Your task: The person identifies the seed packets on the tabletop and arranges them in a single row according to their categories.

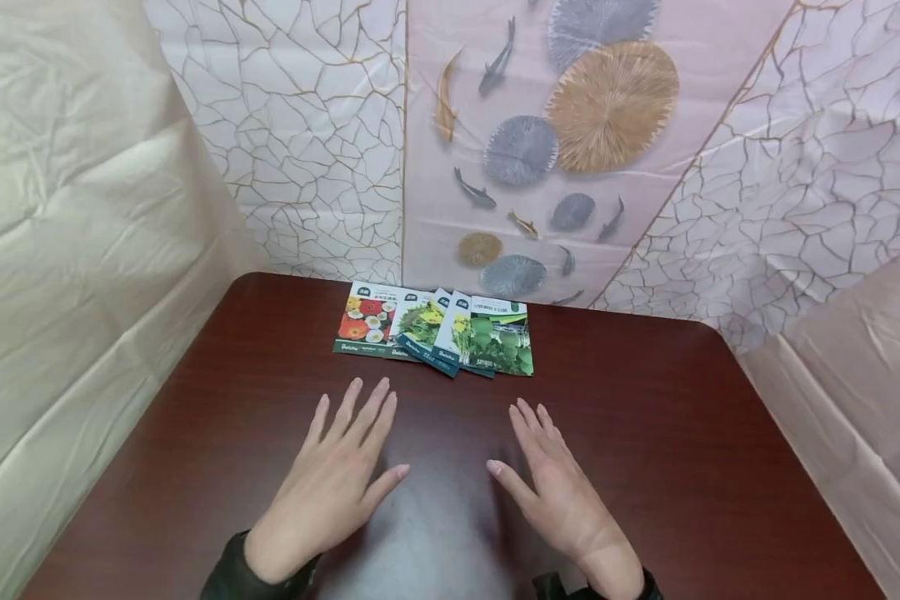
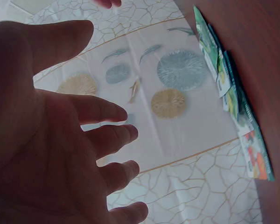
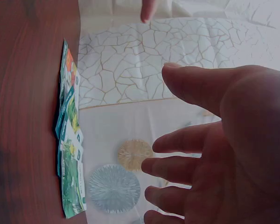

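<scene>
Several seed packets lie overlapping in a fanned row at the far edge of the table. The leftmost packet (image 1: 367, 321) shows red, orange and white flowers; the rightmost packet (image 1: 501, 337) shows round green leaves. Between them, packets with yellow flowers (image 1: 426, 323) partly cover one another. My left hand (image 1: 337, 475) is held over the table on the near side of the packets, its fingers spread and holding nothing. To its right my right hand (image 1: 562, 492) has straight fingers and a thumb pointing inward, also with nothing in it. Both wrist views show the packets (image 2: 233, 88) apart from the fingers.
The dark reddish-brown table (image 1: 630, 400) has rounded far corners. Behind it hangs a cloth backdrop (image 1: 450, 192) printed with fish and round leaves. Pale creased fabric (image 1: 67, 250) hangs along the left side, and more fabric (image 1: 862, 417) hangs on the right.
</scene>
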The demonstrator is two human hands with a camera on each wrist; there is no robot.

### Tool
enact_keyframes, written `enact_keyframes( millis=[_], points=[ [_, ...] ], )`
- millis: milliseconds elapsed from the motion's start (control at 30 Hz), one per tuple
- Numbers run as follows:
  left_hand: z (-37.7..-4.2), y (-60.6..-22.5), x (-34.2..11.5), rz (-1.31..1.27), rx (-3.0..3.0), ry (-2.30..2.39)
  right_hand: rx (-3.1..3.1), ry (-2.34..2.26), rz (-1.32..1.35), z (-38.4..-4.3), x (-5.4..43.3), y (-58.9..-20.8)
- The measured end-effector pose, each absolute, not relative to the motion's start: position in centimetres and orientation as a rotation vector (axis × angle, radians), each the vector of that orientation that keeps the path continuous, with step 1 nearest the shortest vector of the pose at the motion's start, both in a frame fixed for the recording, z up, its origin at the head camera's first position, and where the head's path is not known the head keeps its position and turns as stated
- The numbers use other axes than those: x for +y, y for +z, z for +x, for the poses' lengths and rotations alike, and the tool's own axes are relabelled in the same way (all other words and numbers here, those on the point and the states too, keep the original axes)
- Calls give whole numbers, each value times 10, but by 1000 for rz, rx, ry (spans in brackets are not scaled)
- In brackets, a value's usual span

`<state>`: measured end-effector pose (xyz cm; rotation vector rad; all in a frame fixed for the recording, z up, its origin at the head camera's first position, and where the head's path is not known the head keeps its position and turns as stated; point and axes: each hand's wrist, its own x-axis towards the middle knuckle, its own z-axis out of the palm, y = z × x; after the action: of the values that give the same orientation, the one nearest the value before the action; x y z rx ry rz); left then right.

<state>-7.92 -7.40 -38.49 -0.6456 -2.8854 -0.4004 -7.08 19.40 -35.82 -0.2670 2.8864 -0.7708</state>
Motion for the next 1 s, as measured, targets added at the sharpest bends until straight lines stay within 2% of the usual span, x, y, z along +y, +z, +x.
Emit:
enact_keyframes(
  millis=[667, 800, 1000],
  points=[
    [-92, -386, -65, -725, -2889, -425, 2889, -849, -225, -77, 212, -370],
    [-118, -390, -56, -797, -2899, -641, 2949, -964, -161, -102, 226, -386],
    [-190, -410, -23, -801, -2884, -1131, 3017, -1019, 29, -170, 249, -401]
  ],
)
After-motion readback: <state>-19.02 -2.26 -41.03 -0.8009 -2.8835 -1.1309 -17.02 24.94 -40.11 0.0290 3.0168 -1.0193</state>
